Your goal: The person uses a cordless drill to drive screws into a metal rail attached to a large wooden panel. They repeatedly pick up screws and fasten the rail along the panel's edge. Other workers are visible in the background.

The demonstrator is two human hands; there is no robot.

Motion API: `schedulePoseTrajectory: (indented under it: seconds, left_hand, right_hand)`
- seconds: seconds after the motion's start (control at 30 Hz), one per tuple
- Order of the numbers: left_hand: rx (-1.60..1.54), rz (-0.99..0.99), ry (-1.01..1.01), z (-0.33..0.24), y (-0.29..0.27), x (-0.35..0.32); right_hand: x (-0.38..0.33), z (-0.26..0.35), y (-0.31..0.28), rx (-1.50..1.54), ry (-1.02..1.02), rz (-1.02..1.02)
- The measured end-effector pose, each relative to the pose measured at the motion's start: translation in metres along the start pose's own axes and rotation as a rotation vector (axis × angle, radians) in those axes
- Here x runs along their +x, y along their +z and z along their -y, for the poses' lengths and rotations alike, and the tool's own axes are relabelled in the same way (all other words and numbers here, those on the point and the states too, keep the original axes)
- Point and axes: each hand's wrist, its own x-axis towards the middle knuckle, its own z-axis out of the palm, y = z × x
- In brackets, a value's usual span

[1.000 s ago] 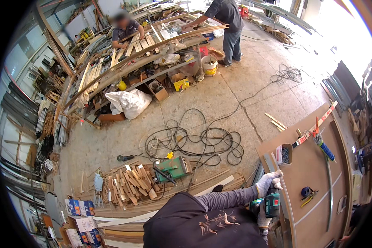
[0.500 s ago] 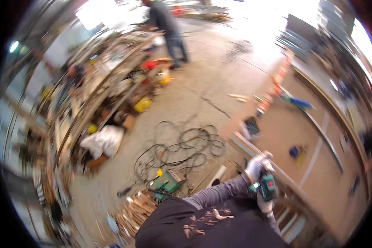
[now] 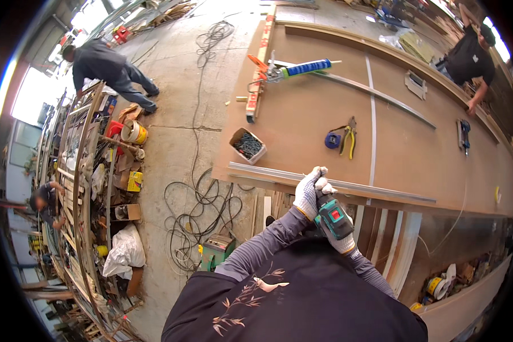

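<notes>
In a white knit glove, my right hand (image 3: 343,243) is wrapped round a green and black cordless drill (image 3: 334,220), its front end pointing toward the table. My left hand (image 3: 308,195), gloved too, is closed at the drill's nose, fingertips together; what they pinch is hidden. Just beyond lies a long metal strip (image 3: 382,191) along the near edge of a brown-topped table (image 3: 302,137). A small box of screws (image 3: 248,146) sits at the table's left corner. Farther in are a blue tape measure (image 3: 332,140) and yellow-handled pliers (image 3: 349,141).
A caulking gun with a blue tube (image 3: 306,68) lies by an orange-and-white level (image 3: 261,62). One person (image 3: 470,57) stands beyond the table at right; others are by a cluttered rack (image 3: 82,188) at left. Coiled cable (image 3: 196,211) and a green machine (image 3: 216,251) are on the floor.
My view has swung to the right, so more of the table and the person beyond it show. The drill is still in my right hand, with my left hand at its nose.
</notes>
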Motion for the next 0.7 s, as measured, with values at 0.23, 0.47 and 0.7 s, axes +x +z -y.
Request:
schedulePoseTrajectory:
  seconds: [0.23,0.47,0.7]
  left_hand:
    - [-0.003,-0.123,-0.086,0.02,0.006,0.021]
    - [0.093,-0.041,-0.089,0.005,-0.015,0.043]
    - [0.296,-0.376,0.006,-0.066,-0.066,0.128]
  right_hand:
    - [-0.016,-0.024,-0.006,0.039,0.141,-0.007]
    - [0.001,-0.01,0.002,0.49,0.252,-0.138]
    - [-0.005,-0.031,0.004,0.175,0.217,-0.096]
